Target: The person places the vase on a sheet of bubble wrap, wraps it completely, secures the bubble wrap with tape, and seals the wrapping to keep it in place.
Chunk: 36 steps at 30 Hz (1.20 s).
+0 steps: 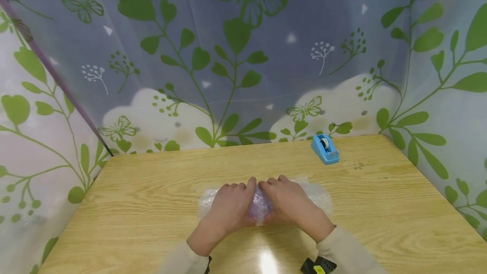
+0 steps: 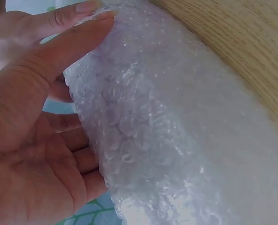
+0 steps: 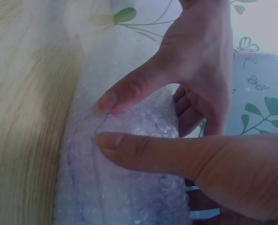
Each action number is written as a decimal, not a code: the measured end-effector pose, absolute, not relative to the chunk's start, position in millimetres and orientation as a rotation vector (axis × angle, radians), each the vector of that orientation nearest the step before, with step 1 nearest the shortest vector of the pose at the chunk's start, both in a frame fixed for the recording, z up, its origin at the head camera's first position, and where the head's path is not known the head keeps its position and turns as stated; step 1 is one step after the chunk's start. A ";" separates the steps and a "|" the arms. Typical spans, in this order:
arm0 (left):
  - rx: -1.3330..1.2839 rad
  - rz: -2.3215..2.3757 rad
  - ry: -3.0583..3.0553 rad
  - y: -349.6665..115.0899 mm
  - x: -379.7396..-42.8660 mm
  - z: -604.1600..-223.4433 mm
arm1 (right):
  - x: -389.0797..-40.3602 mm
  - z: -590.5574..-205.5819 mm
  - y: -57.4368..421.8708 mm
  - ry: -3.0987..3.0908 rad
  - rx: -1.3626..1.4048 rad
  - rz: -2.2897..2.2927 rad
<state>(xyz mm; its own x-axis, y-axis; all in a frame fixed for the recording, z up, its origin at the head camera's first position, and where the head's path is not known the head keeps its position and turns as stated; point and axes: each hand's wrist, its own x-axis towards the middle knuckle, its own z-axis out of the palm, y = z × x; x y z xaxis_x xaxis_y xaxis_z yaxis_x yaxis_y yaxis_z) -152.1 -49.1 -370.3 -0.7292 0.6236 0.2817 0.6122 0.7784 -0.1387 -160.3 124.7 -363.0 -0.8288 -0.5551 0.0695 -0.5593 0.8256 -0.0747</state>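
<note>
One bundle of clear, purple-tinted bubble wrap (image 1: 260, 204), at the middle of a pale wood-grain table (image 1: 152, 193). Left hand (image 1: 233, 203) and right hand (image 1: 287, 200), both bare, partly closed round it: fingers on its far side, thumbs on the near. One light-blue plastic tape dispenser (image 1: 329, 158), farther back, right.

Wooden table (image 1: 152, 189), light brown with visible grain, spanning the lower part of the frame. A blue tape dispenser (image 1: 325, 154) stands near its far edge, right of centre; small faint marks (image 1: 358, 165) lie beside it. Bubble wrap (image 1: 260, 202) occupies lower centre, its middle possibly raised.
</note>
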 end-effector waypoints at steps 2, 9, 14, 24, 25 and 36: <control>-0.942 0.031 -2.678 -47.9 -151.4 -370.8 | -160.2 -361.8 124.3 -2.967 0.899 0.135; -0.887 0.117 -2.684 -42.5 -145.1 -376.4 | -159.7 -357.7 124.1 -3.007 0.876 0.148; -0.857 0.254 -2.561 -40.7 -146.7 -379.5 | -163.5 -357.9 123.8 -3.017 0.875 0.188; -0.872 0.271 -2.511 -36.4 -147.5 -378.3 | -164.2 -356.6 123.6 -3.026 0.872 0.174; -0.867 0.263 -2.496 -35.8 -147.4 -378.2 | -164.3 -357.0 123.7 -3.025 0.869 0.175; -0.872 0.284 -2.412 -37.2 -147.5 -377.6 | -152.7 -370.9 125.1 -2.862 0.905 0.306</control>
